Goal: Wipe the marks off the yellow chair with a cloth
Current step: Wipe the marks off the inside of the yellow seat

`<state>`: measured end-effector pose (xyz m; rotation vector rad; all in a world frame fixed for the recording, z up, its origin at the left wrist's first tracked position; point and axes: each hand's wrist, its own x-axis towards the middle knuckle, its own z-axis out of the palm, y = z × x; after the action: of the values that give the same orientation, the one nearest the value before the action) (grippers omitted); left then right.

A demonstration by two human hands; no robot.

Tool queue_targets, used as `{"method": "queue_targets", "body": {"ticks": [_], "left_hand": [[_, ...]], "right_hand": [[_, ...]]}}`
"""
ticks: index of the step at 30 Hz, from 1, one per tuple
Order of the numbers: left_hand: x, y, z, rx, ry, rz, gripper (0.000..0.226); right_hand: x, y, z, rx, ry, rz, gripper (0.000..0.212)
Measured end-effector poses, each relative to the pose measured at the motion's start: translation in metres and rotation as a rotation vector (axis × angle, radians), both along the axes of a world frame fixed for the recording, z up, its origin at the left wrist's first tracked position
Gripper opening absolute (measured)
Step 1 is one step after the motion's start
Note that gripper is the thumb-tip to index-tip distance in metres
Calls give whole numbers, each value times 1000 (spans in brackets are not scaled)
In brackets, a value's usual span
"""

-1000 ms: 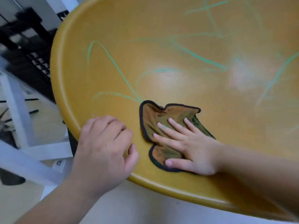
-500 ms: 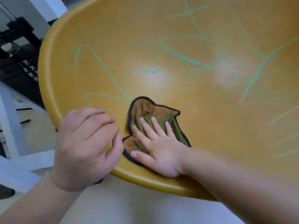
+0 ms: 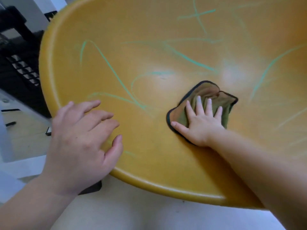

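Note:
The yellow chair seat fills most of the view, curved like a bowl and crossed by green marks. An olive cloth with a dark hem lies on the seat right of centre. My right hand presses flat on the cloth, fingers spread and pointing away from me. My left hand rests on the near left rim of the seat, fingers loosely spread, holding nothing. A short green mark lies beside my left thumb.
White frame bars and a pale wooden floor lie to the left below the seat. Dark equipment stands at the far left. A light floor runs under the near rim.
My right hand has slid the cloth to the right, away from my left hand and off the marks near the rim. My left hand's fingers have uncurled and spread on the rim.

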<state>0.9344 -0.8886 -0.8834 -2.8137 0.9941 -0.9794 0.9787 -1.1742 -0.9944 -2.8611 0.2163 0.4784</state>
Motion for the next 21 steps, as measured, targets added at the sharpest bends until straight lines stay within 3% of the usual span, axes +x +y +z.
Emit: {"method": "queue_targets", "body": {"ticks": [5, 8, 10, 14, 17, 21], "left_hand": [[-2, -3, 2, 19, -3, -18, 25], [2, -7, 10, -31, 20, -20, 29], [4, -11, 12, -66, 32, 9, 30], [7, -10, 10, -46, 48, 69, 28], [7, -4, 9, -31, 57, 94, 28], [5, -2, 6, -21, 51, 77, 27]], "right_hand": [[-51, 98, 36, 352, 47, 370, 94], [-64, 74, 34, 358, 35, 505, 84], [-51, 28, 17, 195, 12, 457, 86], [-9, -70, -2, -145, -32, -4, 100], [-4, -78, -2, -144, -8, -137, 106], [-37, 13, 9, 18, 38, 53, 109]]}}
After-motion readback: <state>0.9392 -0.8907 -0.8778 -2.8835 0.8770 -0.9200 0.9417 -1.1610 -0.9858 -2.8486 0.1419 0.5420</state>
